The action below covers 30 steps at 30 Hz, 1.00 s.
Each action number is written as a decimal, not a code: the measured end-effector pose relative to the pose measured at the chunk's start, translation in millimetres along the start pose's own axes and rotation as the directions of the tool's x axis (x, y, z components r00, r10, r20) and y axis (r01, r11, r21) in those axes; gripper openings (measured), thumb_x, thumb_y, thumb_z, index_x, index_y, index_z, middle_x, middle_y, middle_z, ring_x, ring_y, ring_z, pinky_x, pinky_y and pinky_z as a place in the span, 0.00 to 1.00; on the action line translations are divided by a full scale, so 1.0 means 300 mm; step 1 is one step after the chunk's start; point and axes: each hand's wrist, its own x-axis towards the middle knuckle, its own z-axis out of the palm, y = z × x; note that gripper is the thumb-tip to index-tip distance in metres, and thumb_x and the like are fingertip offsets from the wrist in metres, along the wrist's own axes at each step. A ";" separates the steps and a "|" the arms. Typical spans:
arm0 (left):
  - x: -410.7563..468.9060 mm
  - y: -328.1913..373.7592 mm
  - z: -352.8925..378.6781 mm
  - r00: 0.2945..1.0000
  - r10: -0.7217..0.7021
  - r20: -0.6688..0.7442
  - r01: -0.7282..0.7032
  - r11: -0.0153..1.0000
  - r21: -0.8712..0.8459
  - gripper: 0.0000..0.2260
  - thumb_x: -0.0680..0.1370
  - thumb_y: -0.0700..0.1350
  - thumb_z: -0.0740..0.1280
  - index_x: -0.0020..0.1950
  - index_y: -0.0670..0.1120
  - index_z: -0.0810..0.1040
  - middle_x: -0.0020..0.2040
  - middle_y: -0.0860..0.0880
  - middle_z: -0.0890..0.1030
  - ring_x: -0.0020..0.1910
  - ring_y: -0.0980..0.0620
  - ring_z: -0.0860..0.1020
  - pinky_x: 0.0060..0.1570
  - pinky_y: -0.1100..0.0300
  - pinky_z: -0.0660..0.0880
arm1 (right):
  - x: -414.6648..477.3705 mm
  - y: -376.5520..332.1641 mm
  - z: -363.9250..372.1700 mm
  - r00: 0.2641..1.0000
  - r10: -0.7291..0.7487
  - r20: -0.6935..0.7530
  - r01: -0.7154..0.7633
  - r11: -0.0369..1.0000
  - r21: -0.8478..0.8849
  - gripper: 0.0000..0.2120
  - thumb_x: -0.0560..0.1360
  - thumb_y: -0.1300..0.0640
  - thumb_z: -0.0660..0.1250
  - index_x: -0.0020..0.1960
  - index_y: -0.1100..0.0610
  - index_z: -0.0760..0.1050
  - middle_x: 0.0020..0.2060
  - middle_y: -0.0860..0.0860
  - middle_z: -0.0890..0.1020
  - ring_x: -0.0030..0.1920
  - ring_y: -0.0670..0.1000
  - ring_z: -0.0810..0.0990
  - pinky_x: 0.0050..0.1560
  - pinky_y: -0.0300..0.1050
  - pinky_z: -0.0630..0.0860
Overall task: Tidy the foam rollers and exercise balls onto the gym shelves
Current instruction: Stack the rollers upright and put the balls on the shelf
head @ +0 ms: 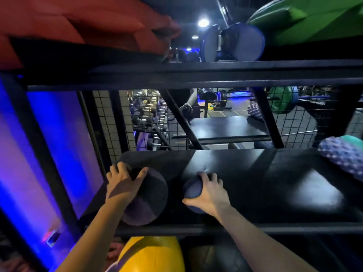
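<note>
A large dark ball with black and purple panels point(151, 201) rests at the left end of the middle black shelf point(275, 185). My left hand point(123, 185) lies spread over its top. Just to its right sits a smaller dark blue ball point(193, 190), gripped from the right side by my right hand point(211, 194). Both balls sit near the shelf's front edge. A knobbly purple foam roller point(341, 156) with a teal end lies at the far right of the same shelf.
The upper shelf point(216, 72) carries a red bag point(78, 28), a blue dumbbell point(233, 44) and a green bag point(306, 18). Below are a yellow ball point(155, 254) and a dark ball point(214, 258). Wire mesh point(149, 118) backs the rack; a blue-lit wall stands left.
</note>
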 end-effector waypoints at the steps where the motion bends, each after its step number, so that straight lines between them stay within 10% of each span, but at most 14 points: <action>1: 0.026 -0.035 -0.012 0.999 0.032 0.040 -0.026 0.992 -0.126 0.25 0.76 0.67 0.65 0.65 0.52 0.69 0.67 0.47 0.69 0.70 0.41 0.66 0.69 0.43 0.66 | -0.002 -0.030 0.032 1.000 -0.006 0.010 0.006 1.000 0.011 0.53 0.53 0.25 0.71 0.73 0.43 0.61 0.66 0.53 0.69 0.65 0.61 0.70 0.61 0.58 0.75; 10: 0.050 -0.137 -0.027 0.963 0.267 0.028 -0.255 0.944 -0.209 0.14 0.84 0.53 0.57 0.66 0.59 0.79 0.68 0.62 0.76 0.67 0.60 0.71 0.65 0.58 0.67 | -0.025 -0.130 0.172 0.986 -0.145 0.080 0.155 0.978 -0.139 0.53 0.57 0.27 0.71 0.76 0.41 0.56 0.71 0.51 0.61 0.70 0.62 0.63 0.66 0.65 0.69; 30: 0.069 0.001 -0.003 0.954 0.231 0.193 -0.240 0.970 0.028 0.19 0.80 0.60 0.53 0.66 0.64 0.76 0.71 0.60 0.74 0.70 0.50 0.70 0.69 0.44 0.67 | -0.033 -0.144 0.160 0.991 -0.077 0.110 0.090 0.989 -0.121 0.57 0.53 0.26 0.74 0.76 0.43 0.57 0.70 0.50 0.60 0.70 0.61 0.64 0.65 0.65 0.71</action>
